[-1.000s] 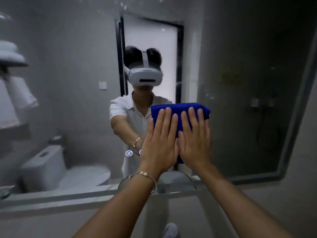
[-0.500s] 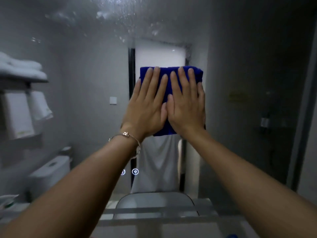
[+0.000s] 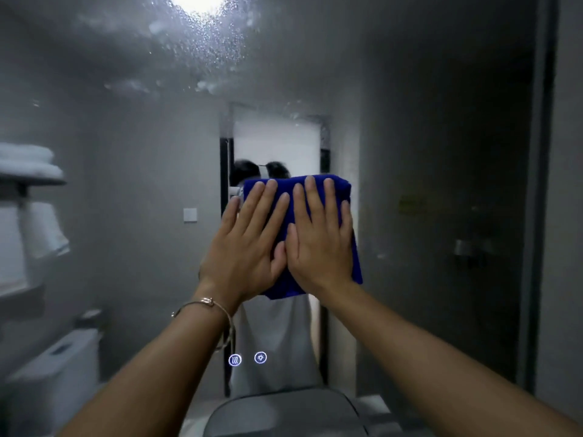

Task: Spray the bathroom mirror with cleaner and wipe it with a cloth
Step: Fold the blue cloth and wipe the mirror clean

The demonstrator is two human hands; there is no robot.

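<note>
up against the bathroom mirror (image 3: 426,137), about mid-height, sits the folded blue cloth (image 3: 356,257), pinned flat to the glass by both hands. left hand (image 3: 244,247) and right hand (image 3: 318,247) lie side by side with thumbs touching. fingers are straight and pointing up, palms pressing on the cloth, nothing curled around it. the left pinky hangs off the cloth's left edge. thin gold bracelet (image 3: 205,302) on the left wrist. above the cloth the glass is speckled with cleaner droplets (image 3: 195,52) and foamy smears, thickest near the light glare up top. two little glowing round icons (image 3: 235,360) sit low on the mirror between the forearms. reflected on the left: stacked white towels (image 3: 28,165) on a shelf and a toilet (image 3: 53,367).
</note>
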